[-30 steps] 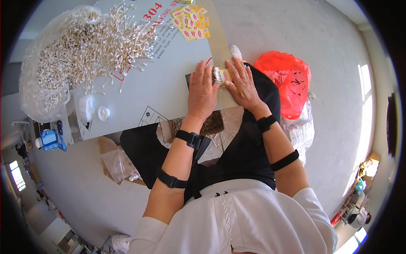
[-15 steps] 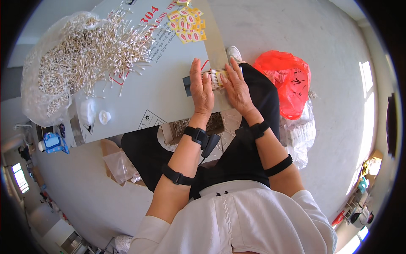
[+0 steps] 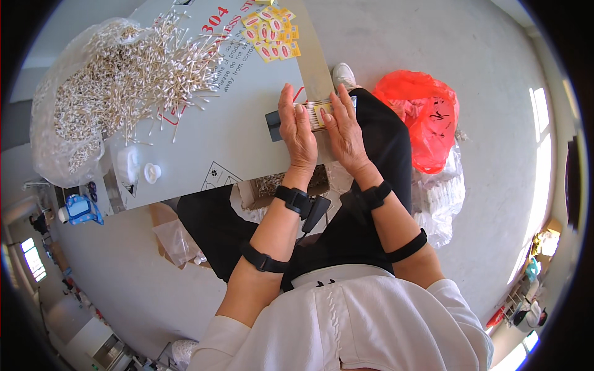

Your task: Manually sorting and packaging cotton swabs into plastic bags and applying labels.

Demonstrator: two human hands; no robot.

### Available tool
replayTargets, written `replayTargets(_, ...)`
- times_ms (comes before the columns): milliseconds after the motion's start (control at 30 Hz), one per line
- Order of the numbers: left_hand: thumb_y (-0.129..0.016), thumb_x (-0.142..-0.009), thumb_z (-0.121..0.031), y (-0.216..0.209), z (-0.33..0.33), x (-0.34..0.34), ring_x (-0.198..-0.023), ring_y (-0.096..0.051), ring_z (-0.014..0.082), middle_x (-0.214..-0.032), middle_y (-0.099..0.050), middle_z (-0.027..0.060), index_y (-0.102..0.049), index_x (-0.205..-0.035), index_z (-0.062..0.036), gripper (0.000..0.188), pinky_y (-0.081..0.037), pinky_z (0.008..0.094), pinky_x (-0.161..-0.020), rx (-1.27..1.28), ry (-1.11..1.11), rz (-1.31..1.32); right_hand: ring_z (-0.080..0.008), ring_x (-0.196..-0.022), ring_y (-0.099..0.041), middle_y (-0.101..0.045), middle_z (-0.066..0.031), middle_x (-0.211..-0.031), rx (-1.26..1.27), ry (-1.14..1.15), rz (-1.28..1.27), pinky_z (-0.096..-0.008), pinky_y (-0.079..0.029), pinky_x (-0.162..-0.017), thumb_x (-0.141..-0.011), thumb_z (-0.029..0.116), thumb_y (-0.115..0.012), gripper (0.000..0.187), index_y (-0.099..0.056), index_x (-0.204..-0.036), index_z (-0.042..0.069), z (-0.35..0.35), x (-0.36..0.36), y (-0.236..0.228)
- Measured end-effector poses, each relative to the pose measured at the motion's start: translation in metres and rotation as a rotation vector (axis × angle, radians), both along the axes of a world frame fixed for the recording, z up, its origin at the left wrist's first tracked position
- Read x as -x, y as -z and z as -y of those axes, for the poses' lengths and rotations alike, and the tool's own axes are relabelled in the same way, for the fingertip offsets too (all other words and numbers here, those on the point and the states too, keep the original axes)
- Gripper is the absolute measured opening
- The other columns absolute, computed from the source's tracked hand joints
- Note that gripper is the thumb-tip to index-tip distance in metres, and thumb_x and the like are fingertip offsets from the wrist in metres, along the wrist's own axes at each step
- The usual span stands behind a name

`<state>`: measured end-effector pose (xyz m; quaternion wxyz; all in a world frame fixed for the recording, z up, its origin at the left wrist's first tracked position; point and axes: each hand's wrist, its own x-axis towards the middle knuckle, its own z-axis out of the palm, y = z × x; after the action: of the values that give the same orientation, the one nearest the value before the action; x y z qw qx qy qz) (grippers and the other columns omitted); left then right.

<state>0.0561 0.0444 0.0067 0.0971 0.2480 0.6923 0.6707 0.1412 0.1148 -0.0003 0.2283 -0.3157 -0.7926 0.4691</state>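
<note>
1. Grey board [image 3: 247, 142] serves as the worktop, edge over the lap.
2. Swab heap [image 3: 124, 86] spills from its bag, within reach.
3. Left hand [image 3: 298, 130] and right hand [image 3: 343, 127], fingers straight, press a swab bundle [image 3: 318, 113] between flat palms, squaring it.
4. Yellow labels [image 3: 272, 34] lie beyond.

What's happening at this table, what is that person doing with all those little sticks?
A seated person presses a small bundle of cotton swabs between the left hand and right hand at the table's near edge. A big loose heap of swabs spills from a clear bag, with small yellow labels at the far end.
</note>
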Motion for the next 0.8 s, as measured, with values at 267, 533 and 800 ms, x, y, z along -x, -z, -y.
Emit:
replayTargets(267,-0.039,-0.106,-0.034,0.003,-0.001,-0.001,-0.139,-0.038,0.0307,-0.15,-0.039,0.0204,-0.038,-0.144,0.0045,0.054,-0.03,0.0402,-0.114,-0.096,0.028,0.09,-0.0429,-0.142,-0.028,-0.027,-0.0276,-0.154,-0.271,0.022,0.013,-0.0482,-0.024,-0.117,-0.099,0.021,-0.052,0.048,-0.045,-0.136,-0.009,0.006,0.005,0.001)
replayTargets(533,-0.039,-0.105,-0.036,0.001,0.005,-0.005,-0.141,-0.034,0.0289,-0.152,-0.036,0.0201,-0.034,-0.146,0.0058,0.058,-0.027,0.0398,-0.116,-0.12,0.012,0.166,-0.0391,-0.143,-0.031,-0.03,-0.0235,-0.154,-0.122,0.049,-0.089,-0.0438,-0.029,-0.116,-0.099,0.012,-0.051,0.044,-0.045,-0.138,-0.005,0.008,0.004,-0.008)
replayTargets(800,-0.036,-0.107,-0.035,-0.004,0.013,-0.017,-0.14,-0.035,0.0296,-0.151,-0.037,0.0195,-0.034,-0.146,0.0048,0.056,-0.027,0.0411,-0.117,-0.032,-0.02,0.065,-0.0299,-0.143,-0.035,-0.035,-0.0161,-0.155,0.045,0.067,-0.3,-0.0353,-0.033,-0.113,-0.1,0.007,-0.047,0.039,-0.047,-0.139,-0.002,-0.002,-0.002,-0.007)
